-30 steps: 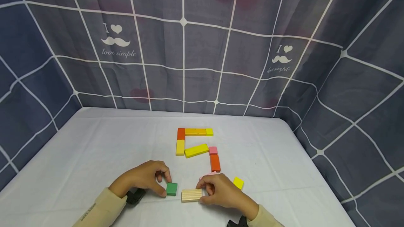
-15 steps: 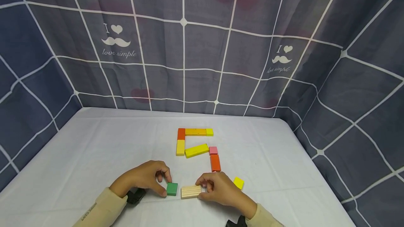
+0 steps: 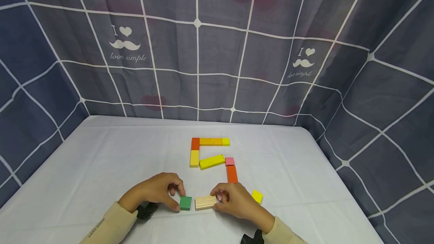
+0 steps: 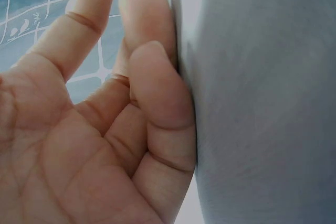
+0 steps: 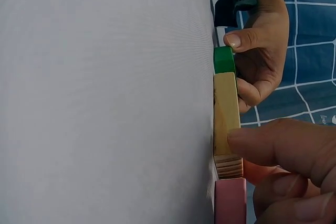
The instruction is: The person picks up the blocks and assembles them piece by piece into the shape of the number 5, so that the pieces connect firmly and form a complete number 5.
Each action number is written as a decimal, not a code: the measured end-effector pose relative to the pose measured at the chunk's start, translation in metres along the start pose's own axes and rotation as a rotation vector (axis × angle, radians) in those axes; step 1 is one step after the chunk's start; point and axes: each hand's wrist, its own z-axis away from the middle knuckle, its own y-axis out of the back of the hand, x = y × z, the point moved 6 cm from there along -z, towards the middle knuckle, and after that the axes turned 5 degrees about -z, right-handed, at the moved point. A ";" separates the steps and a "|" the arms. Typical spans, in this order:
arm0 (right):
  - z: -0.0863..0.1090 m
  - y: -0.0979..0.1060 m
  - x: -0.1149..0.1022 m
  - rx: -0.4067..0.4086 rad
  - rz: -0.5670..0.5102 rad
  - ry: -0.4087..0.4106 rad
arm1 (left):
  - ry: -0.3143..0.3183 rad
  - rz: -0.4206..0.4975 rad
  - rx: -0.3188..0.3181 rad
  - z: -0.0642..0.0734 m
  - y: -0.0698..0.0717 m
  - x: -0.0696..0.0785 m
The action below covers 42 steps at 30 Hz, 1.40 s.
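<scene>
In the head view my left hand (image 3: 156,190) holds a small green block (image 3: 185,203) by its near and far edges, thumb in front and a finger behind. My right hand (image 3: 236,200) pinches a ridged, natural-wood block (image 3: 205,202) at its right end. The two blocks lie level with each other on the white cloth, a narrow gap between them. From the right wrist, a pink block (image 5: 230,200) shows close behind the wooden one; my right hand mostly covers it in the head view. The left wrist view shows the curled fingers, with the green block hidden.
Beyond my hands, several flat blocks form a bent line: a yellow bar (image 3: 212,162), a pink square (image 3: 229,161) and an orange block (image 3: 232,174) among them. A loose yellow block (image 3: 257,196) lies right of my right hand. A dark checked curtain (image 3: 217,48) surrounds the table.
My right hand has slid the wooden block a little farther from me, bringing it level with the green one. My left hand has stayed almost in place.
</scene>
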 end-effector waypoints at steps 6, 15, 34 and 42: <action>-0.001 0.001 0.000 0.023 0.015 0.012 | 0.005 -0.001 0.003 0.000 0.000 0.000; -0.003 0.002 0.001 0.050 0.046 0.009 | 0.011 0.004 0.001 0.001 -0.001 -0.001; -0.002 0.004 0.000 0.062 0.035 0.014 | 0.017 0.005 0.002 0.000 -0.001 -0.001; 0.008 0.009 0.002 0.053 -0.078 0.043 | 0.023 0.014 0.006 0.001 -0.001 0.001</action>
